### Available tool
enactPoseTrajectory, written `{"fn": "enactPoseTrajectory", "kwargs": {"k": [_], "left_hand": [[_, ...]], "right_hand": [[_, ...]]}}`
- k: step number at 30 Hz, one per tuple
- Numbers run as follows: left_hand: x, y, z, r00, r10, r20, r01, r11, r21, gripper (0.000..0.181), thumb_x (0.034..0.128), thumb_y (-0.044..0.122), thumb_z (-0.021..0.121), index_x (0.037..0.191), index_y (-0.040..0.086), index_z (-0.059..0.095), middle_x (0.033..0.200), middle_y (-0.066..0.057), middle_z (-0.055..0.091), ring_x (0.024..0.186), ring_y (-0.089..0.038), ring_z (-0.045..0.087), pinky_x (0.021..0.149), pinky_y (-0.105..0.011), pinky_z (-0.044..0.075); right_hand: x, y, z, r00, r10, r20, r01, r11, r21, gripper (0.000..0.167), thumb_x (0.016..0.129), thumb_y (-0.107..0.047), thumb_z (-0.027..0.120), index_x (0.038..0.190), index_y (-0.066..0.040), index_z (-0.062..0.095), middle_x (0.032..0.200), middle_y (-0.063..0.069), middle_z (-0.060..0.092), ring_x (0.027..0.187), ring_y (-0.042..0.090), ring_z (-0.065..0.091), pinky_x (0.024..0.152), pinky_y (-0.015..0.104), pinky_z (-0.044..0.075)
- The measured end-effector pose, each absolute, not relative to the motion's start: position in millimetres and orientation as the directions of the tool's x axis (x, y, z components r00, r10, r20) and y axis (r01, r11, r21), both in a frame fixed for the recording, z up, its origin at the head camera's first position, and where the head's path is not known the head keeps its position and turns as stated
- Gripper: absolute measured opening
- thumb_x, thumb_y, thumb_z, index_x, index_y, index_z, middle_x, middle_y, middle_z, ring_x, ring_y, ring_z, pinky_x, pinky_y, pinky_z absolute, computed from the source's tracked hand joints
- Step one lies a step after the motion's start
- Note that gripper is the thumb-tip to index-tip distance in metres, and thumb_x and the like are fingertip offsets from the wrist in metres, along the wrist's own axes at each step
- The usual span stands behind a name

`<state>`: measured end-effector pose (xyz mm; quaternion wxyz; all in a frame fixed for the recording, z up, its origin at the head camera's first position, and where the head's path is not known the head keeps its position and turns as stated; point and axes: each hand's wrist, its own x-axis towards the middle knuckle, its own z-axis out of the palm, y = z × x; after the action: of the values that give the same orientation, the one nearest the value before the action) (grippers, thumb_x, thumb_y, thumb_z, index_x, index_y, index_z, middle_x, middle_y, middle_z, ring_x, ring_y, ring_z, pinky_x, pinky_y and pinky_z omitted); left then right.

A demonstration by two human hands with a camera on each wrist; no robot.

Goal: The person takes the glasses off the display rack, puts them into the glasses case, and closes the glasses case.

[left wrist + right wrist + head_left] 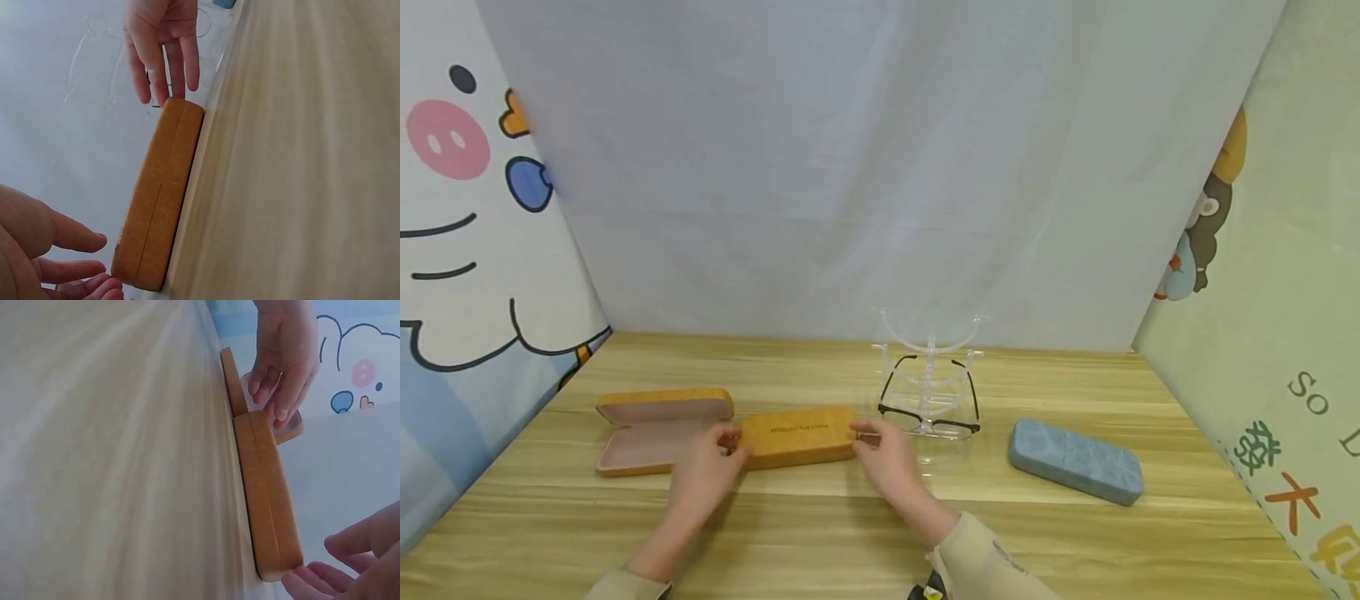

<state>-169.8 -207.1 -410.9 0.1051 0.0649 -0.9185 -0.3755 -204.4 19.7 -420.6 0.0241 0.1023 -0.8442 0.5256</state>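
A closed orange glasses case with dark lettering on its lid lies flat on the table. At its left end is my left hand, its fingertips against or very near the case and the thumb held apart in the left wrist view. My right hand has its fingertips at the opposite end; in the right wrist view they touch the case's corner, thumb separate. Neither hand curls round the case. Just left of it, a second orange glasses case stands with its lid raised, showing a pale pink lining, partly hidden by my left hand.
Behind my right hand rises a clear display stand with several tiers, holding black-framed glasses. A blue glasses case lies closed on the right of the wooden table. Cloth sheets border the back and sides.
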Motion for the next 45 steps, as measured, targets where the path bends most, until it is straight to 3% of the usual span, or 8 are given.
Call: {"fn": "enactPoseTrajectory", "kwargs": {"k": [5,10,27,34,39,45], "left_hand": [[-174,-197,-403,-0.97,-0.181,0.161,-0.015,0.709,0.705,0.029,0.0826,0.014,0.06,0.106,-0.003,0.063,0.092,-0.014,0.065,0.086,-0.027,0.06,0.068,-0.038,0.049],[-178,-181,-399,-0.974,-0.159,0.16,0.009,0.681,0.732,0.026,0.0834,0.013,0.061,0.104,-0.002,0.064,0.092,-0.013,0.065,0.084,-0.027,0.062,0.063,-0.032,0.05],[-193,-125,-395,-0.974,-0.083,0.211,0.106,0.655,0.748,0.022,0.0816,0.014,0.065,0.101,0.004,0.068,0.091,-0.008,0.067,0.08,-0.021,0.063,0.064,-0.031,0.05],[-198,-102,-394,-0.977,-0.033,0.209,0.145,0.617,0.774,0.022,0.082,0.012,0.064,0.102,0.004,0.067,0.093,-0.008,0.066,0.077,-0.017,0.061,0.066,-0.03,0.05],[-203,-89,-394,-0.97,-0.003,0.244,0.193,0.6,0.777,0.025,0.0809,0.011,0.065,0.105,0.004,0.065,0.098,-0.01,0.063,0.081,-0.018,0.059,0.069,-0.031,0.05],[-208,-76,-392,-0.964,0.028,0.263,0.226,0.606,0.763,0.031,0.0803,0.015,0.067,0.109,0.005,0.063,0.106,-0.014,0.059,0.09,-0.025,0.057,0.074,-0.036,0.05]], "right_hand": [[-198,32,-415,-0.974,-0.146,0.176,-0.222,0.43,-0.875,0.018,0.085,-0.007,0.059,0.102,-0.006,0.065,0.101,0.007,0.066,0.091,0.02,0.061,0.078,0.032,0.051],[-191,48,-410,-0.97,-0.141,0.2,-0.242,0.426,-0.872,0.016,0.086,-0.007,0.058,0.101,-0.004,0.065,0.096,0.006,0.066,0.085,0.017,0.06,0.073,0.025,0.051],[-186,108,-399,-0.963,0.002,0.271,-0.235,0.492,-0.838,0.016,0.084,-0.005,0.062,0.099,-0.007,0.066,0.091,0.006,0.067,0.077,0.013,0.058,0.067,0.022,0.049],[-185,126,-399,-0.931,0.051,0.361,-0.267,0.579,-0.771,0.014,0.082,-0.007,0.065,0.095,-0.01,0.068,0.085,0.001,0.066,0.072,0.011,0.058,0.064,0.021,0.048],[-187,136,-400,-0.914,0.073,0.399,-0.265,0.637,-0.724,0.013,0.082,-0.009,0.066,0.095,-0.01,0.068,0.088,0.002,0.063,0.077,0.013,0.055,0.065,0.024,0.047],[-191,145,-403,-0.923,0.072,0.377,-0.243,0.652,-0.718,0.02,0.082,-0.011,0.067,0.101,-0.008,0.067,0.103,0.008,0.06,0.097,0.026,0.056,0.079,0.038,0.048]]}}
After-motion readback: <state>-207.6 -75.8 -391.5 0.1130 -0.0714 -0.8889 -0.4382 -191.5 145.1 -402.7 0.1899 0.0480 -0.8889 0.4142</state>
